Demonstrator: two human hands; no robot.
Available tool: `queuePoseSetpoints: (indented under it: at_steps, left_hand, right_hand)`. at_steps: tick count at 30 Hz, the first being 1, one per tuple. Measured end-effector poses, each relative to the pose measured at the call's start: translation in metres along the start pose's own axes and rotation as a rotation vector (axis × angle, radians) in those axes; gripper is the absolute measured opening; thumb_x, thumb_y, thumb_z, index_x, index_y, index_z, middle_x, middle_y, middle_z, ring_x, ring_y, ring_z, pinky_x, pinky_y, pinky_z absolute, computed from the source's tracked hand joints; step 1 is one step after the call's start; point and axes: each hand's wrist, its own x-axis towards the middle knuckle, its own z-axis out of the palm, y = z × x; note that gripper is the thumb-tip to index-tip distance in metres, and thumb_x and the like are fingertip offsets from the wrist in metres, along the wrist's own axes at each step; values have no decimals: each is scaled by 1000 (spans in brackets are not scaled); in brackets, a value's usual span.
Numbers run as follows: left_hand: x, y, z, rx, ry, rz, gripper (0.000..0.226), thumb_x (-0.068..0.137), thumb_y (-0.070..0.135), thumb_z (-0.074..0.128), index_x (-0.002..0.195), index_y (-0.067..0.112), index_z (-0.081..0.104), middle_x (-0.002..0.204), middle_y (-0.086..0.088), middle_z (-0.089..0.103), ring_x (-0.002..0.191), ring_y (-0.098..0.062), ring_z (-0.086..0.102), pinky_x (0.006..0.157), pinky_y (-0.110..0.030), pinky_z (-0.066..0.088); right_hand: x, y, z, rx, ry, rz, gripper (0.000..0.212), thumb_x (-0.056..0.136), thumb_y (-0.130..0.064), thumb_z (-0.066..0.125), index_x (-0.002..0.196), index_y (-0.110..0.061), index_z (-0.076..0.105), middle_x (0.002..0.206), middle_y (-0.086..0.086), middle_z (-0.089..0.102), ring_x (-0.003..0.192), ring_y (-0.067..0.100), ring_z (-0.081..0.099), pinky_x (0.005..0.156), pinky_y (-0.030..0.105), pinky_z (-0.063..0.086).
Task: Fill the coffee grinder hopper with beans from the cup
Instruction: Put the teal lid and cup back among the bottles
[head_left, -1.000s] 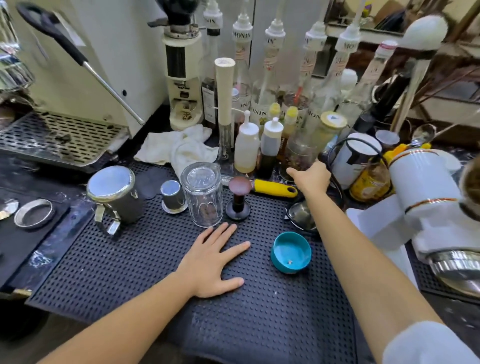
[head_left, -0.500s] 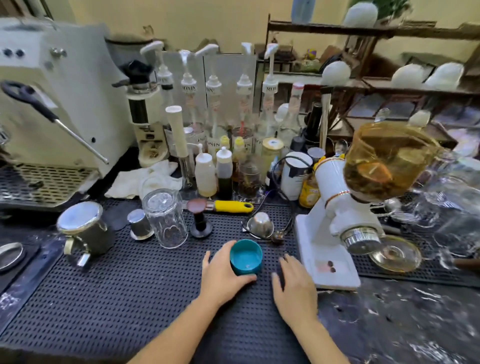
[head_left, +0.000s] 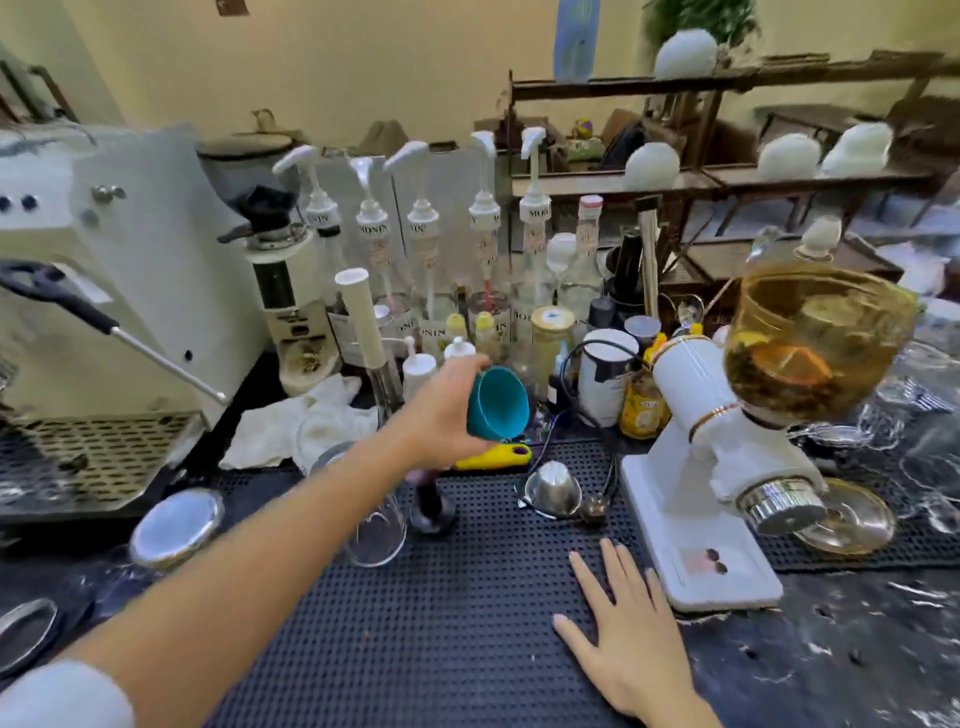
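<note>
Half a second ago your left hand (head_left: 441, 415) cupped the teal cup (head_left: 497, 404) where it stood upright on the black rubber mat (head_left: 441, 623); now you have lifted it clear, and it hangs in the air above the mat's far edge, over the yellow handle (head_left: 498, 455), in front of the syrup bottles (head_left: 426, 249). Your fingers wrap closed around its base and side. The cup is tipped well over: its long axis runs roughly level, mouth pointing right toward the white coffee grinder (head_left: 727, 452) and slightly down toward you, base in your palm. You see only bare teal inside; whether it holds beans cannot be told. Your right hand (head_left: 631, 639) has slid a little right and lies flat on the mat near its right edge, fingers spread, gripping nothing, just beside the grinder's white base. The grinder's amber hopper (head_left: 815, 338) stands well right of the cup with dark beans in its lower part. Between them a small steel funnel (head_left: 553, 488) rests on the mat.
</note>
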Motion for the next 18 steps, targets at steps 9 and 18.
queuePoseSetpoints:
  at_steps: [9, 18]
  left_hand:
    - [144, -38, -59, 526, -298, 410, 79, 68, 25, 78, 134, 13, 36, 121, -18, 38, 104, -35, 46, 88, -43, 45]
    - [198, -59, -32, 559, -495, 499, 75, 62, 34, 82, 123, 23, 40, 117, -8, 43, 103, -29, 41, 84, -43, 41]
  right_hand:
    - [29, -91, -29, 160, 109, 491, 73, 81, -74, 12, 141, -36, 31, 152, -1, 33, 138, 22, 26, 110, 38, 25]
    - [203, -110, -71, 748, 434, 376, 74, 82, -48, 63, 141, -16, 34, 144, 7, 44, 131, 24, 39, 102, 35, 36]
